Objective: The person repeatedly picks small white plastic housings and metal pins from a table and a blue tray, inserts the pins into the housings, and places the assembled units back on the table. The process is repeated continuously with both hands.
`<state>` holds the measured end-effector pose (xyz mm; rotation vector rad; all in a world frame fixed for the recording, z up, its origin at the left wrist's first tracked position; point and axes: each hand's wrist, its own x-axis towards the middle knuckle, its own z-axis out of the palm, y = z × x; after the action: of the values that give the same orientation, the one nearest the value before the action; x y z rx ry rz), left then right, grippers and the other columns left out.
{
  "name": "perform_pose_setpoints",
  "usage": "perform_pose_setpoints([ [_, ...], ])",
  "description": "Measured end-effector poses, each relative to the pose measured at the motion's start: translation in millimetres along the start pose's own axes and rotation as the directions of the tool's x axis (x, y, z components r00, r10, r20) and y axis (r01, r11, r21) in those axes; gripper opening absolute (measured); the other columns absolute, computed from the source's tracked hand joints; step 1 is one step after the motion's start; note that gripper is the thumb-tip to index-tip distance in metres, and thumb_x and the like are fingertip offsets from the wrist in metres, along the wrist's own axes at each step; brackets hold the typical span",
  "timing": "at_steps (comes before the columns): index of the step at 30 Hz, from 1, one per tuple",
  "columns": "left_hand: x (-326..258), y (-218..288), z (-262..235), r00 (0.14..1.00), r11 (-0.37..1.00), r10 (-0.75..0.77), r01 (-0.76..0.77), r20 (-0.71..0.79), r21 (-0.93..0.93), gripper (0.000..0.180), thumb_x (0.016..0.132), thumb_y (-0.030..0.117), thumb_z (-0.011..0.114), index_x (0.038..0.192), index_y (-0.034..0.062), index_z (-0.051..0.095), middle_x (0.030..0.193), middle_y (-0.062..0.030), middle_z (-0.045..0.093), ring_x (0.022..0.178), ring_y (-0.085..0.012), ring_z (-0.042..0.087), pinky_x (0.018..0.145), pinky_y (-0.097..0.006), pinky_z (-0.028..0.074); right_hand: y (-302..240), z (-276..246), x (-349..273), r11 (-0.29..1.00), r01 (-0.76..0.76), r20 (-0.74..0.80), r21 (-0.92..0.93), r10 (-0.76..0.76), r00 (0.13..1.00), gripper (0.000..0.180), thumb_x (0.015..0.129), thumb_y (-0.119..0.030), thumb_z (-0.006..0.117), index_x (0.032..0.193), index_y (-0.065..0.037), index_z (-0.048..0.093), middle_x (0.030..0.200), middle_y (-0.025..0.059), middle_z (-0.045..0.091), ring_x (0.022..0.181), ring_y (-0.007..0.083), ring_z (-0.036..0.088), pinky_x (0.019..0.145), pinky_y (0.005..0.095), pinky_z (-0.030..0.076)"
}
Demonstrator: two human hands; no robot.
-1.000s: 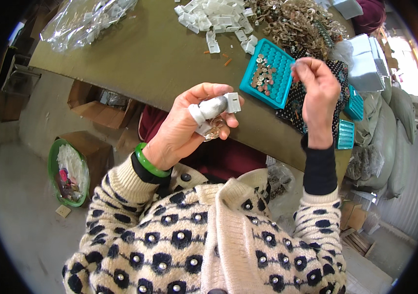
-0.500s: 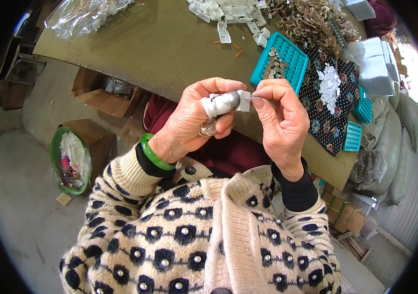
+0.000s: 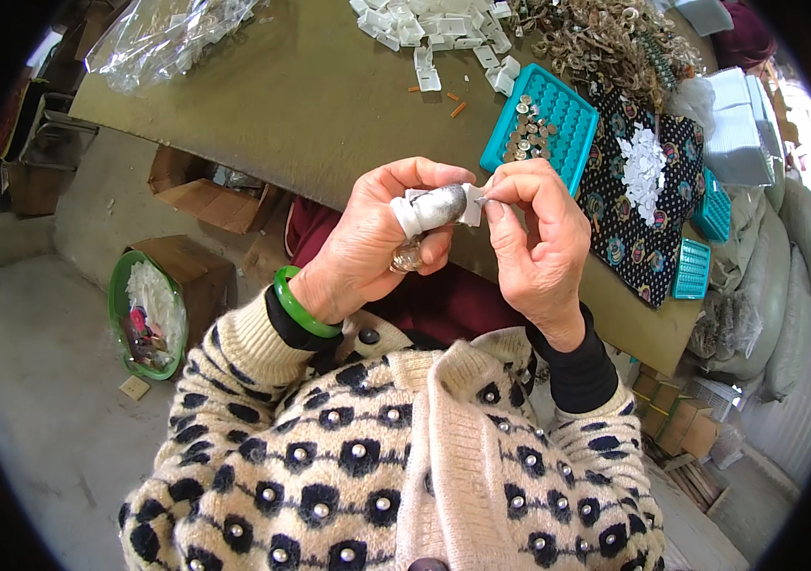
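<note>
My left hand (image 3: 353, 238) is closed on a small white plastic piece (image 3: 471, 204), which sticks out past its fingertips. One finger of that hand wears a worn grey cover (image 3: 440, 207) with a white wrap at its base. A shiny gold-and-clear thing (image 3: 407, 255) shows under the curled fingers; its kind is unclear. Thumb and forefinger of my right hand (image 3: 543, 243) are pinched at the piece's right edge around a thin, pin-like thing (image 3: 482, 201), mostly hidden by the fingertips. Both hands are raised above the near edge of the table.
On the table (image 3: 310, 105) lie white plastic pieces (image 3: 439, 29), a teal pocketed tray (image 3: 567, 119) with round metallic pieces, tangled beaded strands (image 3: 615, 43), and white flakes (image 3: 643, 171) on a patterned black cloth (image 3: 605, 219). A green basket (image 3: 120, 305) stands on the floor at left.
My right hand has moved slightly left, closer to the white plastic piece. Less of the thin, pin-like thing shows between them now. My left hand keeps its hold.
</note>
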<state>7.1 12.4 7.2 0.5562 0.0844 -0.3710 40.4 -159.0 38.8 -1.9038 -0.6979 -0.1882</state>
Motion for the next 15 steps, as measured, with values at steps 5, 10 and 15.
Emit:
perform_pose_setpoints([
  [5,0,-6,4,0.998,1.000,-0.013,0.014,-0.065,0.017,0.021,0.090,0.013,0.067,0.108,0.0037,0.062,0.080,-0.0088,0.065,0.047,-0.0089,0.052,0.040,-0.024,0.040,-1,-6,2,0.963,0.188,0.057,-0.192,-0.180,0.982,0.018,0.077,0.012,0.060,0.090,0.001,0.057,0.086,0.0158,0.060,0.075,0.0290,0.062,0.068,0.0344,0.051],
  [10,0,-5,13,0.989,0.997,-0.060,0.066,-0.133,0.038,0.017,0.090,0.011,0.067,0.105,0.0040,0.063,0.075,-0.0075,0.065,0.046,-0.0109,0.055,0.039,-0.024,0.041,-9,-13,5,0.914,0.275,0.149,-0.297,-0.240,0.959,0.023,0.069,0.013,0.060,0.089,0.002,0.055,0.088,0.0161,0.055,0.077,0.0341,0.057,0.066,0.0406,0.049],
  [15,-5,22,25,0.995,0.978,-0.059,0.073,-0.079,0.194,0.015,0.086,0.010,0.072,0.099,0.0042,0.065,0.075,-0.0047,0.066,0.047,-0.0085,0.057,0.036,-0.020,0.039,-17,-21,1,0.983,0.127,0.081,-0.132,-0.117,0.990,0.020,0.073,0.012,0.063,0.089,0.001,0.059,0.084,0.0152,0.060,0.074,0.0314,0.062,0.066,0.0354,0.051],
])
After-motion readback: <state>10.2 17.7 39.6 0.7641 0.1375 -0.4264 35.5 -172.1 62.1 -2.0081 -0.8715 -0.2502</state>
